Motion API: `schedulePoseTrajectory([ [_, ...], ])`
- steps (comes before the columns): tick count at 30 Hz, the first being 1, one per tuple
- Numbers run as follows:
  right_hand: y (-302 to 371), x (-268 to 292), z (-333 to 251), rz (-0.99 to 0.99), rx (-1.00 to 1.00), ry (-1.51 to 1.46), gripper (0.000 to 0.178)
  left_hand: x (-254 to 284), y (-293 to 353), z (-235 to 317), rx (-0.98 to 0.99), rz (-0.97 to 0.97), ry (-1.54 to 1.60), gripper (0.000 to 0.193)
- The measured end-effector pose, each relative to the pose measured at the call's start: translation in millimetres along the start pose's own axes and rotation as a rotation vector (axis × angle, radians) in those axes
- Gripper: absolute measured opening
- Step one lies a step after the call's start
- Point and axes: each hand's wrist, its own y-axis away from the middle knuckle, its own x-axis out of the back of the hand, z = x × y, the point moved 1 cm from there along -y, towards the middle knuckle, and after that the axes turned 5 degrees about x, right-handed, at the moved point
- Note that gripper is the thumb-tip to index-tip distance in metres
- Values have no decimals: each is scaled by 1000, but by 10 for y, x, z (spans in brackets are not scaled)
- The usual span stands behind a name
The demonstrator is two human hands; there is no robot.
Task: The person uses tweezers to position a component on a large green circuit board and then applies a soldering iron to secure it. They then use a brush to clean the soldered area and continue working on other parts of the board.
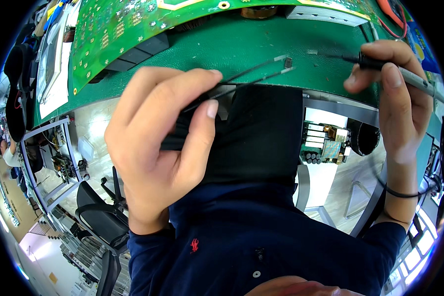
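Note:
My left hand (167,133) pinches a pair of dark tweezers (232,88) between thumb and index finger. A tiny dark component (288,63) sits at the tweezer tips, just above the green mat (261,44) near its front edge. In my right hand (397,89) is a soldering iron (404,74) with a black collar and grey handle, its thin tip pointing left at the component. A short gap separates the iron's tip from the tweezers. The large green circuit board (133,27) lies component-side down beyond my left hand.
A silver finned heatsink (325,16) shows under the board's right end. Red-handled pliers or leads (392,12) rest at the far right. Papers (54,84) lie left. Below the bench are another populated board (325,143), a black bin (365,138) and an office chair (101,212).

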Motion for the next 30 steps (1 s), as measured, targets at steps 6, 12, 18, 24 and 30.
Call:
schedulePoseTrajectory([
  [6, 17, -40, 36, 31, -69, -3, 36, 31, -85, -55, -110, -44, 6, 27],
  [12, 37, -34, 120, 37, -120, -100, 36, 24, -201, -160, -188, -88, 14, 28],
  [18, -87, -88, -46, -29, -130, -116, 35, -14, -252, -190, -181, -117, 6, 27],
  [24, -51, -99, -53, 11, -150, -131, 33, -44, -274, -203, -185, -109, 34, 28],
  [30, -53, -124, -63, -36, -129, -115, 28, -69, -286, -229, -194, -105, 53, 28],
])
